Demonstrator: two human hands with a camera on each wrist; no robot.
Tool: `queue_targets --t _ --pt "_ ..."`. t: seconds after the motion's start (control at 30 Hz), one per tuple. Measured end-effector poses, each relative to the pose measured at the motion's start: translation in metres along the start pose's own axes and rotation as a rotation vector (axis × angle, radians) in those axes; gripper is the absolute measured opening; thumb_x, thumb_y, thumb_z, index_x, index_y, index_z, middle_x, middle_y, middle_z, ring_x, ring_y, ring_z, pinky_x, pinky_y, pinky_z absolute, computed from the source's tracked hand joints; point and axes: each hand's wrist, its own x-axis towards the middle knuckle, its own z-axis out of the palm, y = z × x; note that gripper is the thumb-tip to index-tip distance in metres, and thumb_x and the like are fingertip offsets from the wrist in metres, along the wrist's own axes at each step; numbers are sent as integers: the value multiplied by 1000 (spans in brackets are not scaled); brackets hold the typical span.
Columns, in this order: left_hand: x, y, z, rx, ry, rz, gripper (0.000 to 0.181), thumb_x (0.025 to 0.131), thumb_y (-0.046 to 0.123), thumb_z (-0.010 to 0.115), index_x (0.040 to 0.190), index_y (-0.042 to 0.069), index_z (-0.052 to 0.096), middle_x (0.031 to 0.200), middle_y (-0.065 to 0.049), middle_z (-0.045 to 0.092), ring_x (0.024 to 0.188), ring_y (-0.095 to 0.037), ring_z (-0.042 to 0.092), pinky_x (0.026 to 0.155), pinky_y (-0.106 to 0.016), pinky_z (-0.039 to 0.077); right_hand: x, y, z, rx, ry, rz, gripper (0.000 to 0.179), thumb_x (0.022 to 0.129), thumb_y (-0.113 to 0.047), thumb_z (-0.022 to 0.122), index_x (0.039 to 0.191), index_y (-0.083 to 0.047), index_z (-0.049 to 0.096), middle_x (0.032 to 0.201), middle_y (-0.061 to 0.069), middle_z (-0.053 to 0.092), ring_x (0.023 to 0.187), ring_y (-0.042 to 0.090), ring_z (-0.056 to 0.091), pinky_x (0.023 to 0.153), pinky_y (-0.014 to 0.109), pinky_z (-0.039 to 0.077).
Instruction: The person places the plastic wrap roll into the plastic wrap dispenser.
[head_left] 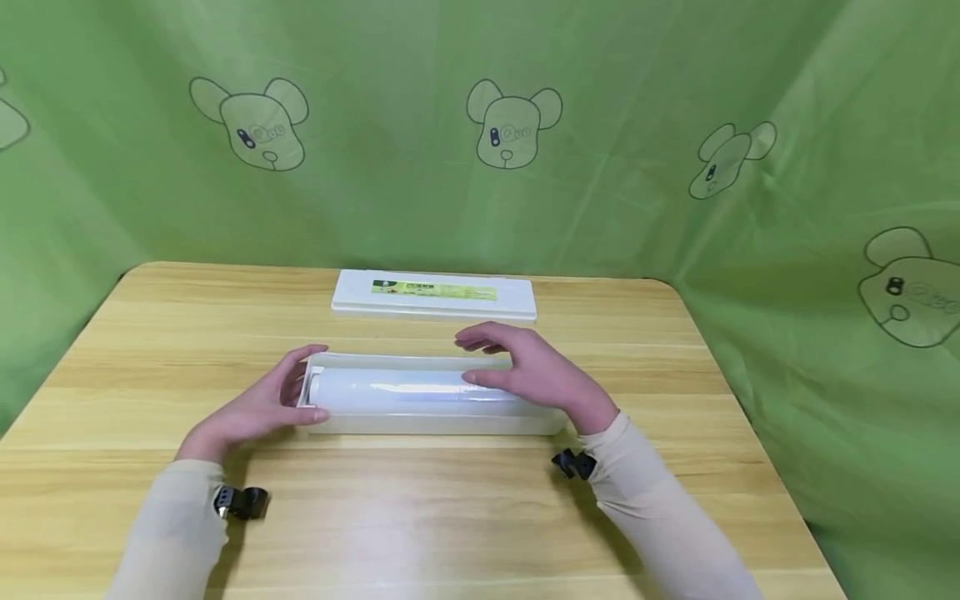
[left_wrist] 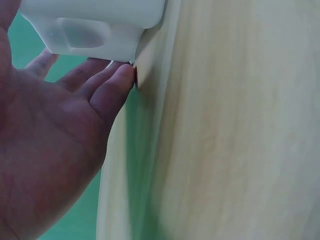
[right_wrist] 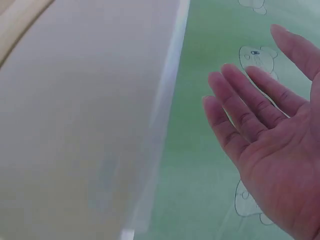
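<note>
A long white plastic wrap box (head_left: pixel 442 425) lies crosswise on the table with its top off. Inside it is a roll of cling film (head_left: pixel 405 392), glossy and pale. My left hand (head_left: pixel 262 404) holds the box's left end, thumb at the front edge and fingers at the back corner. In the left wrist view, the fingertips meet the underside of the white box end (left_wrist: pixel 90 35). Above the right part of the roll hovers my right hand (head_left: pixel 532 367), fingers extended and apart. The right wrist view shows its bare palm (right_wrist: pixel 285 145) beside the box wall (right_wrist: pixel 100 100).
Behind the box, near the table's back edge, lies a white lid (head_left: pixel 435 308) with a green and yellow label (head_left: pixel 442 292). A green curtain (head_left: pixel 390 167) printed with bear heads surrounds the wooden table (head_left: pixel 420 517) at the back and sides.
</note>
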Motion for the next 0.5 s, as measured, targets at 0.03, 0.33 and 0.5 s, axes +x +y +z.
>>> queue_targets --t 0.03,0.33,0.5 --pt "0 0 0 -4 -1 -3 98 84 11 78 156 14 12 150 -28 30 134 -44 36 98 -22 42 -1 1 -2 3 7 -3 48 91 -25 72 133 -7 58 127 1 61 118 18 55 102 38 43" --pt "-1 0 1 22 10 -14 99 83 14 79 157 15 12 151 -28 30 135 -43 35 102 -26 40 -5 13 -19 0 85 -2 42 93 -21 70 130 -5 59 128 4 61 122 18 53 102 41 43" --pt "-1 1 0 31 10 -9 99 83 15 79 157 15 12 152 -28 28 136 -43 34 107 -39 35 -5 22 -27 12 136 37 44 92 -20 71 132 -3 58 131 9 59 123 24 52 105 43 41"
